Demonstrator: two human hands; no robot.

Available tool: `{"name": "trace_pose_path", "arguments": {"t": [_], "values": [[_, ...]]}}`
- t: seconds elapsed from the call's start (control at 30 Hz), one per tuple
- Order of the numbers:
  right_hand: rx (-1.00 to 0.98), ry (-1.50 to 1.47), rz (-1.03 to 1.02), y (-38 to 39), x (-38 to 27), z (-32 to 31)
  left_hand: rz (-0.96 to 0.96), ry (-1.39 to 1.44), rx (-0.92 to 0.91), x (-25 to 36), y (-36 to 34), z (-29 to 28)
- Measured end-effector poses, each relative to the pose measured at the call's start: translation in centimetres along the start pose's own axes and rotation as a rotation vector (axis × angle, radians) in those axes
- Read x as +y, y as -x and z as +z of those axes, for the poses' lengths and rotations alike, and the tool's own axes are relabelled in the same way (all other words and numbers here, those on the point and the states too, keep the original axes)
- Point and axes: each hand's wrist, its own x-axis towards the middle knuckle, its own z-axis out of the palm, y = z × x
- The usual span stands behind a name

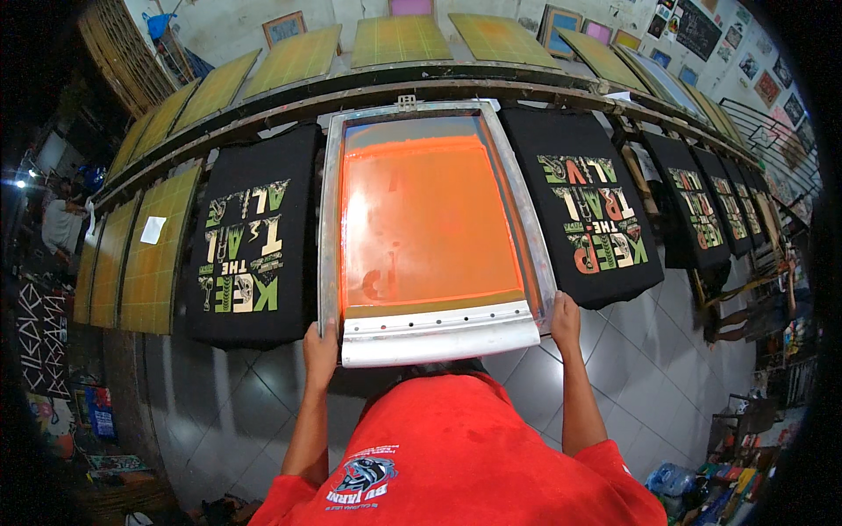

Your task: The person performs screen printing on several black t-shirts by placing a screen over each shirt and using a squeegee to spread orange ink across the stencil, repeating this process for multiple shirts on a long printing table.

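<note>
Two hands on one screen frame [329, 237], placed at the centre of the view with its long rails running roughly from 6 to 12 o'clock. Left hand [320, 351] closed on the near corner at 7 o'clock, right hand [564, 320] closed on the matching corner at 5 o'clock — fingers partly hidden, so depth of grip impossible to tell. For good handling, keep both corners level, share the load evenly and move both sides together; with any tilt, some risk of ink creeping toward one rail. Mind also the pale metal bar [443, 336] across the 6 o'clock end, perhaps a squeegee, possibly liable to slide at a jolt. Serving as a shallow container too: inside the rails, orange ink [421, 228] spread over the mesh, brighter along the 12 o'clock edge. Beyond, flanking at 9 o'clock, a printed black shirt [296, 175]; at 3 o'clock, a similar black garment [526, 145]. Farther out at 12 o'clock, yellow-green boards [399, 41] in a row. Down between 4 and 5 o'clock, a bluish clear plastic vessel [671, 480], perhaps a jug — contents too small to make out.
</note>
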Motion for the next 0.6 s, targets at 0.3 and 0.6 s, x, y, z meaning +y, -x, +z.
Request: {"name": "trace_pose_path", "arguments": {"t": [0.3,0.6], "values": [[0.004,0.023,-0.023,-0.3,1.5,1.3,-0.007,-0.003,-0.008,-1.6,-0.3,1.7],[0.070,0.199,-0.419,4.6,-1.5,-1.6,-0.102,0.259,-0.030,-3.2,0.4,1.3]]}}
